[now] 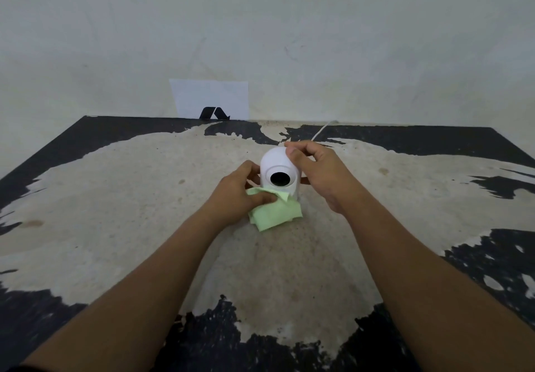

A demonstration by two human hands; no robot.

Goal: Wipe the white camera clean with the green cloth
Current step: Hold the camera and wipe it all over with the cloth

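Left hand (240, 195) pinched the soft green cloth (275, 212) against the base of the white camera (279, 169) upright mid-table (115, 198), while the right hand (315, 169) gripped its smooth, probably slippery dome, best steadied from the top.

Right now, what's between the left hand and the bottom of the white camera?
In the head view, the green cloth lies there, pinched in the left hand and bunched against the white camera below its dark lens.
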